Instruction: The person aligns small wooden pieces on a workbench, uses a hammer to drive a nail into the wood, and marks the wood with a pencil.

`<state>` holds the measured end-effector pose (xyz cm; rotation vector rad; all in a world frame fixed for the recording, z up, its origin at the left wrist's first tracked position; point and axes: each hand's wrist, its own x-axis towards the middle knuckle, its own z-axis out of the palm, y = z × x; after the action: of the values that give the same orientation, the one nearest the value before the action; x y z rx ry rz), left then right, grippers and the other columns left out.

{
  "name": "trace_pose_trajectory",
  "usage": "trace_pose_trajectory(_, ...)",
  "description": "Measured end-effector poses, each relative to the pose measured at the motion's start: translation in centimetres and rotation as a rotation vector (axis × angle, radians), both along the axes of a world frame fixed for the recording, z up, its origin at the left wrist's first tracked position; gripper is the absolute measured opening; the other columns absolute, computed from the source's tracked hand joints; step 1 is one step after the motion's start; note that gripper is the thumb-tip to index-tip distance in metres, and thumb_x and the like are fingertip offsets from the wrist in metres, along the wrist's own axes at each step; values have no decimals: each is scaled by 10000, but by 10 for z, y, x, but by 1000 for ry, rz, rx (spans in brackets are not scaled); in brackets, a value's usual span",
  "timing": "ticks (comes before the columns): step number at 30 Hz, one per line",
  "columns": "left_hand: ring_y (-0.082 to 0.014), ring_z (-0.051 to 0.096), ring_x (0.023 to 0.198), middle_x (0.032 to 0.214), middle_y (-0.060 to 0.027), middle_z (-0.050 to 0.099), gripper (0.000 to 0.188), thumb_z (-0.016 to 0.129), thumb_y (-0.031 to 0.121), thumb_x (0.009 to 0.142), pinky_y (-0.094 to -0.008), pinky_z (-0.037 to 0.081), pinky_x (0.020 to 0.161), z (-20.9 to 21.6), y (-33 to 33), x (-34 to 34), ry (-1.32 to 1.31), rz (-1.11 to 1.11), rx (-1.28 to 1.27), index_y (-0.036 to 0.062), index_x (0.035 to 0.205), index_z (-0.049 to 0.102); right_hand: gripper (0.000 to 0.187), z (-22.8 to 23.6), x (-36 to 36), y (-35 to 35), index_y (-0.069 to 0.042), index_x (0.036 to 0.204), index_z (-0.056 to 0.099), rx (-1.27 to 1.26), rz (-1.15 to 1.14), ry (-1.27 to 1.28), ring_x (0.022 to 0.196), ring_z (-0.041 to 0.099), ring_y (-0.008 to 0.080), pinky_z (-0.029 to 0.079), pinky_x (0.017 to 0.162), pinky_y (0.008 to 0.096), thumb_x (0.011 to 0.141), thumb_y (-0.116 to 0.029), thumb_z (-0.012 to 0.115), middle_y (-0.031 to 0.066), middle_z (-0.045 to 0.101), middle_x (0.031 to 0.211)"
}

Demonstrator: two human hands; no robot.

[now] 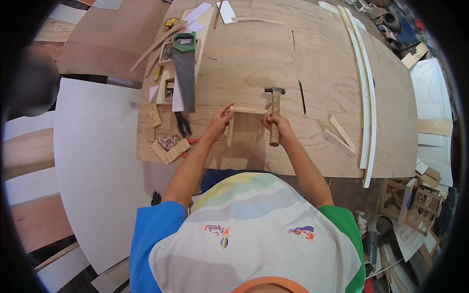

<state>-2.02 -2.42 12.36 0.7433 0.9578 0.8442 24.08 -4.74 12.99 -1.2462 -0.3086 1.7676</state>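
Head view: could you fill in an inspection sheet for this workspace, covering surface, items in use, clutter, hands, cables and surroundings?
Surface: broad brown wooden tabletop.
Items in use: pale wood strips meeting at a corner; hammer, head pointing away from the person.
Clutter: green-handled saw at left; dark slim stick right of the hammer; two long pale strips toward the right edge.
Hands: left hand holds the corner; right hand grips the hammer handle, near the strips' other end.
Cables: nothing seen on the tabletop.
Surroundings: large white panel at left; wooden frame among scraps at lower right.
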Motion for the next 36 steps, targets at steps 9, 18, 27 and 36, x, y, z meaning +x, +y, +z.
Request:
trace_pose_trajectory(9,-172,625,1065,1222,-82,634,490,525,373,1031,-322,517,901,-21,17,-2,-34,83,-172,26,1376,504,137,-10,-5,8,9,963,534,72,55,14,819,637,211,566,797,327,832,6,570,93,552,908)
trace_pose_trajectory(18,-205,634,1060,1203,-101,639,495,497,405,1037,-360,527,917,-7,24,12,-131,167,-282,3,1325,526,244,-9,-15,16,25,1047,515,44,85,-48,793,640,193,528,727,320,812,0,574,99,600,915)
trace_pose_trajectory(27,-220,551,1191,1314,-114,566,517,546,284,1025,-343,455,1015,-21,24,8,-88,208,-163,17,1446,408,225,-1,-28,18,22,1020,519,64,37,-112,725,592,185,489,687,294,801,7,567,83,586,845)
trace_pose_trajectory(36,-210,514,1259,1353,-99,554,850,819,-41,710,-330,406,1078,-9,10,-1,117,66,145,27,1457,417,272,-8,-27,11,29,1079,505,70,-58,-20,822,613,180,525,767,299,813,42,558,110,607,978)
